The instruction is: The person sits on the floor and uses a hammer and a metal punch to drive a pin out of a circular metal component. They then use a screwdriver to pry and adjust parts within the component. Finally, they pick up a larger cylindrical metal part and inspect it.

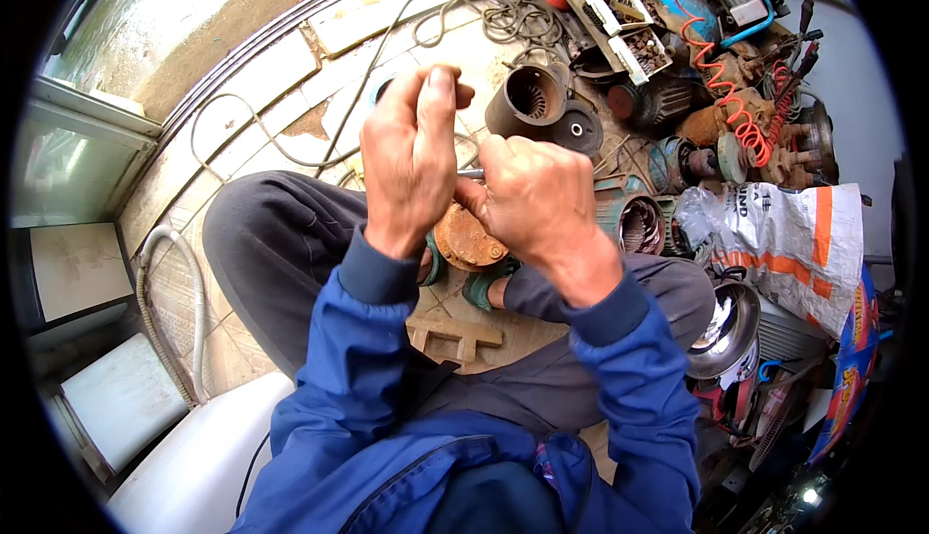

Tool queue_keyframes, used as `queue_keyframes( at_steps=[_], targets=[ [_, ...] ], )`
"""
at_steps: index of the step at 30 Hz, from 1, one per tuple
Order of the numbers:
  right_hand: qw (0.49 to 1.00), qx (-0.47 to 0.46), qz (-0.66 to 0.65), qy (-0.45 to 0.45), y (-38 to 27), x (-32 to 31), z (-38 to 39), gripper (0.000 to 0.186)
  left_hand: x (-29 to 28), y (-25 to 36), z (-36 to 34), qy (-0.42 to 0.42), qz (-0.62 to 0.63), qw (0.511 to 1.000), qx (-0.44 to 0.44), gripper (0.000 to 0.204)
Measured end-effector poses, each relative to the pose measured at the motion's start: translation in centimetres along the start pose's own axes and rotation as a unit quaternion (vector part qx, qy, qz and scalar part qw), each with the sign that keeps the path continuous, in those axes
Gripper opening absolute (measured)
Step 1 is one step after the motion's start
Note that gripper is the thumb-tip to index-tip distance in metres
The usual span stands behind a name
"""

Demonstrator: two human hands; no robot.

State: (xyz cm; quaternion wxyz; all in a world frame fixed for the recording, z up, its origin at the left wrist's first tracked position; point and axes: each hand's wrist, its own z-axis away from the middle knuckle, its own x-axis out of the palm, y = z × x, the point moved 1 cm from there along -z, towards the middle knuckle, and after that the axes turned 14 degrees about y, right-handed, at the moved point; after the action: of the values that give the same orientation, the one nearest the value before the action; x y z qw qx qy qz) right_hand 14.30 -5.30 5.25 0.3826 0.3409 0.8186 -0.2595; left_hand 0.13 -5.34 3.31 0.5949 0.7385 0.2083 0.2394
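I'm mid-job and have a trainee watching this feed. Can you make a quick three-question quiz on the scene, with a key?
1. Multiple choice: what colour are the broad bands on the white sack at the right?
A) Green
B) Orange
C) Purple

2. True or false: the wooden piece on the floor lies nearer the person's body than the rusty round part.

3. Short answer: what shows in the gap between the left hand and the right hand?

Key:
1. B
2. True
3. A short stretch of a slim grey rod
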Motion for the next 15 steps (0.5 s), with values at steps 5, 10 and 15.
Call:
queue_keyframes(
  at_steps=[5,10,15],
  targets=[
    [0.981,0.168,0.088,0.028,-3.0,0.2,0.6,0.042,1.8,-0.8,-3.3,-0.115,-0.014,0.993,-0.014,0.042],
    [0.971,0.181,0.152,0.033,-4.7,0.2,0.4,0.033,3.1,-1.6,-5.4,-0.21,-0.031,0.977,0.006,0.041],
    [0.981,0.143,0.129,-0.005,-2.9,-0.1,0.7,0.006,3.3,-1.8,-5.4,-0.267,-0.069,0.961,0.016,0.044]
  ],
)
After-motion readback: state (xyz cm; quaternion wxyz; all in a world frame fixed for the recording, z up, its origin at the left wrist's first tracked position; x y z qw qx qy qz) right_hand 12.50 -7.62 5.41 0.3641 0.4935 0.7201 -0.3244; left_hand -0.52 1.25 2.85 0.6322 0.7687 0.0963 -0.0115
